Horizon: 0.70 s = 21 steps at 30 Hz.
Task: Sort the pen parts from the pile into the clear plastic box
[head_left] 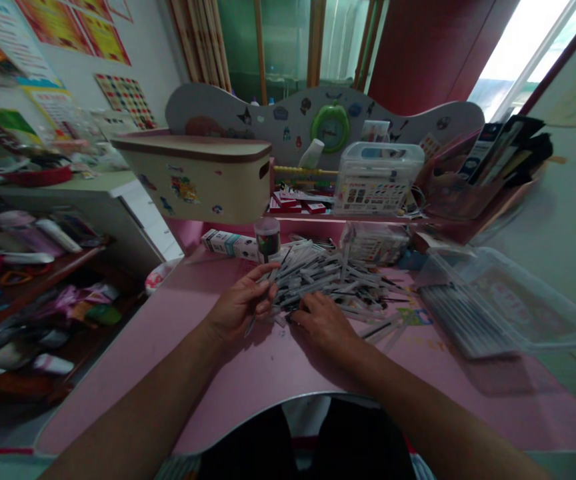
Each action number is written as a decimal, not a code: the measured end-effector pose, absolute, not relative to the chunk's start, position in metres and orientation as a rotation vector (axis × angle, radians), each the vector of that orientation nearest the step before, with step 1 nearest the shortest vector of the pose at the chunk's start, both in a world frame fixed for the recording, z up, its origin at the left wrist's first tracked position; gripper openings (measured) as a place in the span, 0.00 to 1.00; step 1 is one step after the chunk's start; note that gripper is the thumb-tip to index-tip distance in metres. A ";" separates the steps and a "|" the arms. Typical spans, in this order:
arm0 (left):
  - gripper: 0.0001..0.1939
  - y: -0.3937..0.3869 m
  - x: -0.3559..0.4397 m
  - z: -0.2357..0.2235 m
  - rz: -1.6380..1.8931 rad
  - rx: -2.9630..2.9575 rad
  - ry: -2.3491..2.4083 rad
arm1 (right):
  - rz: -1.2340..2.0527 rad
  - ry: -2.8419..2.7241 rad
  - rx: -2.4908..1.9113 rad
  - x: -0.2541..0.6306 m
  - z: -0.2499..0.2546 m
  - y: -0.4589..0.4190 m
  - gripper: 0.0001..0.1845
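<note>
My left hand [248,297] is closed round a slim pen [272,273], whose dark end points up and away while its pale lower end shows below the fingers. At the near edge of a heap of pens [318,270], my right hand [323,320] reaches down with bent fingers. The fingertips are by a small dark piece [289,319] on the pink desk [268,373]; whether they grip it is hard to make out. Most pens in the heap look pale or clear, with some dark parts, and lie in all directions.
Behind the heap stand a clear cup [267,237] and a long printed box [231,245]. To the right, an open clear plastic box [518,300] sits by a flat stack of grey pens [468,320]. A cream storage bin [198,180] rests on the shelf at the back left.
</note>
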State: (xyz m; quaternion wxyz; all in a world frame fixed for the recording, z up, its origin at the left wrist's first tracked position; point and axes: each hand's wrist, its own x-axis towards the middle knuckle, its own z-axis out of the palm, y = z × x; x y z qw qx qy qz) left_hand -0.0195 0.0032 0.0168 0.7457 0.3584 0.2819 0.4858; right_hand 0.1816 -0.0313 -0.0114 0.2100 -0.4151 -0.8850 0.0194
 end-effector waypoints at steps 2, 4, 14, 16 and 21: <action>0.19 0.003 -0.018 0.016 1.049 0.814 0.640 | 0.061 -2.468 -1.127 0.183 -0.014 -0.030 0.05; 0.17 0.003 -0.018 0.014 1.025 0.857 0.670 | 0.076 -2.476 -1.092 0.183 -0.018 -0.028 0.06; 0.17 0.003 -0.019 0.008 0.990 0.915 0.732 | 0.011 -2.529 -1.065 0.180 -0.017 -0.029 0.07; 0.17 0.002 -0.019 0.007 0.980 0.936 0.753 | 0.002 -2.545 -1.049 0.179 -0.016 -0.029 0.06; 0.17 -0.001 -0.017 0.013 0.908 1.020 0.858 | 0.246 -2.317 -1.034 0.186 -0.006 -0.023 0.07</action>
